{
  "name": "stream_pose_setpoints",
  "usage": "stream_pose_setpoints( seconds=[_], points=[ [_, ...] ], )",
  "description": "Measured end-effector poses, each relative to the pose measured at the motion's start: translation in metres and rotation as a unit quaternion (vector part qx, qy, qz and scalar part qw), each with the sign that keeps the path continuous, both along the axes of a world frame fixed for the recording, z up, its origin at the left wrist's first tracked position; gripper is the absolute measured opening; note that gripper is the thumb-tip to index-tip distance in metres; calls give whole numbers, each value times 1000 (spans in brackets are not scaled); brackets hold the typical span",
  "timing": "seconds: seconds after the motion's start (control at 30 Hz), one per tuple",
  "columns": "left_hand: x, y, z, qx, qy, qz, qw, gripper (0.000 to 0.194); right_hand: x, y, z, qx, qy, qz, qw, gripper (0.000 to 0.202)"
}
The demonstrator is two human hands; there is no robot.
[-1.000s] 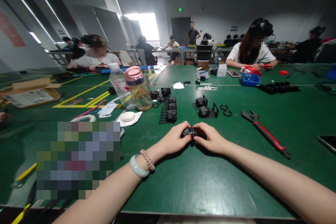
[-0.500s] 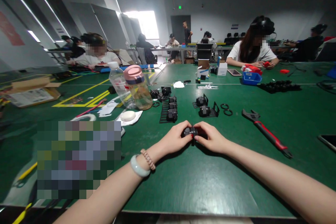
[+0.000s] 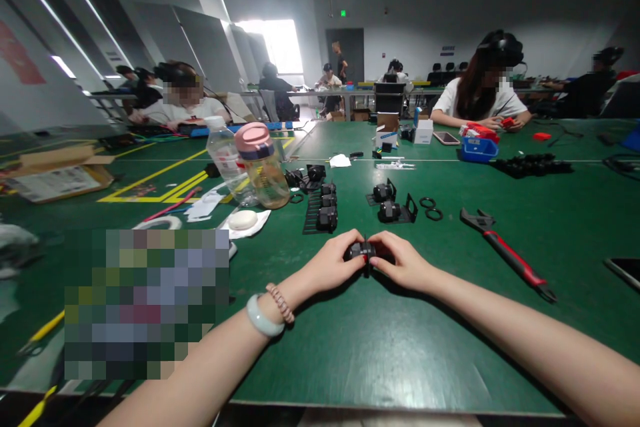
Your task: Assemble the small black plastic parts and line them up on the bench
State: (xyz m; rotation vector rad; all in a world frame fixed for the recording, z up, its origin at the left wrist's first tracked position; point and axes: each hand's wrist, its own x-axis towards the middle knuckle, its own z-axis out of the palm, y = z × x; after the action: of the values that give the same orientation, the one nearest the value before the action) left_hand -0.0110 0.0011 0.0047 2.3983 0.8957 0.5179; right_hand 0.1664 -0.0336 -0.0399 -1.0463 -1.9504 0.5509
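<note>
Green table, co-worker seated at far side. My left hand grips a black fitting from the left; my right hand pinches its right side. Fitting's between my hands, near table front. Beyond: more black fittings, two black rings. Red-and-black wrench lies right; pink-lidded bottle stands left.

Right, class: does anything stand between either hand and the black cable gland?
Nothing visible does: the left hand and right hand both hold the black cable gland directly, from opposite sides.
</note>
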Motion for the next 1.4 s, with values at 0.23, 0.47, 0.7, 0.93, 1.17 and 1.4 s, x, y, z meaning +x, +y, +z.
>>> stream_pose_setpoints(
  seconds=[0.23,0.47,0.7,0.93,1.17,1.4],
  points=[
    [0,-1,1,-6,-8,4,1000,17,0,-1,2,9,-15,-5,1000,27],
    [1,-1,2,-4,-8,2,1000,18,1,-2,2,19,-15,2,1000,26],
    [1,-3,4,4,-8,1,1000,18,1,-2,4,22,-20,3,1000,26],
    [1,-4,5,33,4,-10,999,17,1,-3,4,29,-17,8,999,27],
    [0,-5,6,60,22,-15,998,17,0,-4,4,37,-17,15,999,28],
    [1,-6,9,59,27,-19,998,16,1,-4,4,39,-17,16,999,28]
  ],
)
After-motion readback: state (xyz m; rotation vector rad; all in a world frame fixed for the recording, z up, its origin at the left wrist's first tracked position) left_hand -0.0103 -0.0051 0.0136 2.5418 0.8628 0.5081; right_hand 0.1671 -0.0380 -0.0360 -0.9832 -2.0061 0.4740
